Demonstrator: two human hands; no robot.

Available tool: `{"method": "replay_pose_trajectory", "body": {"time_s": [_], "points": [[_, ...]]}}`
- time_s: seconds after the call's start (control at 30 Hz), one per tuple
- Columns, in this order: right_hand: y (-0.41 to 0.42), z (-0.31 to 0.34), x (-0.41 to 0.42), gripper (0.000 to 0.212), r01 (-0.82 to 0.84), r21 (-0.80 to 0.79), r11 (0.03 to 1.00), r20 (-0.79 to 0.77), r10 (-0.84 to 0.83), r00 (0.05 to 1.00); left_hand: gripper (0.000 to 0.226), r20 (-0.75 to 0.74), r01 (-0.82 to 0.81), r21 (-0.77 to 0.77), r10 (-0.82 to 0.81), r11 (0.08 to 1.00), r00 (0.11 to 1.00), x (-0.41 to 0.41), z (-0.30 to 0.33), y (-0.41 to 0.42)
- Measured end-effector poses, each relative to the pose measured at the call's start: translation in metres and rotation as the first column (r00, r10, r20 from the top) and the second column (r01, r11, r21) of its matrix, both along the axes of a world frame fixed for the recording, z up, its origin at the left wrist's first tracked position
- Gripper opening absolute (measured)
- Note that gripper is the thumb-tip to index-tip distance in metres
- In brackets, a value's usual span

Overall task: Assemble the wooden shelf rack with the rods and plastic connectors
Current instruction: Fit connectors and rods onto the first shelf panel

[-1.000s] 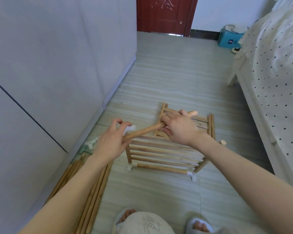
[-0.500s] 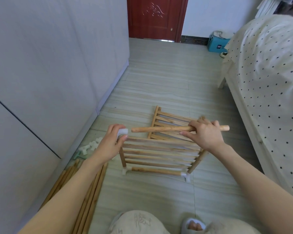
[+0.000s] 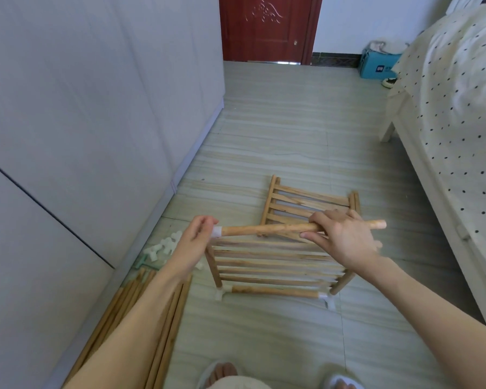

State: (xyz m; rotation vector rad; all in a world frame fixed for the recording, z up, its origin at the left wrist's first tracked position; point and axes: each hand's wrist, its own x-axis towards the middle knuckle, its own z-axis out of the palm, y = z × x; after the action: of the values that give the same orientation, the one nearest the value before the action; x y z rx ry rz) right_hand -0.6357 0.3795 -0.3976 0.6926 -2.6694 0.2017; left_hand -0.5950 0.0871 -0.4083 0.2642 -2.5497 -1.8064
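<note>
A partly built wooden rack [image 3: 275, 265] stands on the floor, its slatted shelf resting on short legs with white plastic connectors at the near corners. My right hand [image 3: 340, 237] grips a wooden rod [image 3: 267, 229] held level above the rack. My left hand [image 3: 194, 242] pinches a white plastic connector [image 3: 216, 231] at the rod's left end, which sits in or against the connector. A second slatted shelf panel [image 3: 306, 203] lies flat on the floor behind the rack.
Several loose rods [image 3: 152, 318] lie along the grey cabinet [image 3: 82, 136] on the left. A heap of white connectors [image 3: 163, 248] sits beside them. A bed with a dotted cover [image 3: 455, 122] fills the right. A red door [image 3: 264, 26] and a blue box [image 3: 376, 63] stand far off.
The rod has swung from a slant to level, and its left end has come up to the connector in my left hand. My right hand slid along towards the rod's right end.
</note>
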Motion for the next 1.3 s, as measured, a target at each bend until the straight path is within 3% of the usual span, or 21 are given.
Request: {"method": "replay_pose_trajectory", "body": {"time_s": [0.07,0.13,0.27,0.33,0.53,0.8,1.0,1.07,1.17,1.23,1.3], "points": [[-0.001,0.002,-0.001,0.038,-0.113,0.057,0.992,-0.113,0.119,0.986,0.038,0.112,-0.074,0.093,0.064,0.993,0.992,-0.009,0.003,-0.002],[-0.003,0.004,-0.002,0.043,-0.151,0.102,0.983,-0.125,0.163,0.979,0.043,0.144,-0.139,0.086,0.126,0.987,0.982,-0.017,0.002,-0.002],[-0.010,-0.007,0.004,0.064,-0.123,0.154,0.980,0.133,0.103,0.986,0.037,0.038,-0.176,0.038,0.174,0.984,0.984,-0.017,-0.009,0.002],[-0.010,-0.012,0.001,0.072,-0.131,0.134,0.982,0.171,0.108,0.979,0.036,0.013,-0.181,0.029,0.181,0.983,0.983,-0.015,-0.011,0.001],[-0.015,0.001,-0.018,0.047,-0.140,-0.002,0.990,0.476,0.124,0.870,0.034,0.000,-0.181,-0.005,0.181,0.983,0.983,-0.016,-0.012,0.002],[-0.017,0.009,-0.019,0.041,-0.094,-0.069,0.993,0.600,0.117,0.791,0.037,-0.004,-0.173,-0.053,0.173,0.984,0.985,-0.018,-0.011,0.002],[-0.031,0.022,-0.013,0.039,-0.024,0.105,0.994,0.411,-0.021,0.911,0.040,0.021,-0.233,-0.031,0.234,0.972,0.972,-0.030,-0.008,0.007],[-0.041,0.023,-0.002,0.028,-0.091,0.063,0.994,0.158,0.080,0.984,0.040,0.037,-0.218,-0.005,0.218,0.976,0.975,-0.033,-0.007,0.007],[-0.062,0.013,0.028,0.019,-0.320,-0.015,0.947,-0.083,0.318,0.945,0.039,0.034,-0.208,0.009,0.207,0.978,0.978,-0.034,-0.006,0.007],[-0.072,-0.004,0.039,0.016,-0.345,0.091,0.934,-0.048,0.350,0.936,0.040,0.018,-0.206,0.025,0.206,0.978,0.978,-0.032,-0.005,0.008],[-0.080,-0.022,0.038,0.045,-0.242,0.212,0.947,0.170,0.209,0.963,0.041,0.006,-0.203,0.050,0.203,0.978,0.979,-0.028,-0.008,0.007]]}}
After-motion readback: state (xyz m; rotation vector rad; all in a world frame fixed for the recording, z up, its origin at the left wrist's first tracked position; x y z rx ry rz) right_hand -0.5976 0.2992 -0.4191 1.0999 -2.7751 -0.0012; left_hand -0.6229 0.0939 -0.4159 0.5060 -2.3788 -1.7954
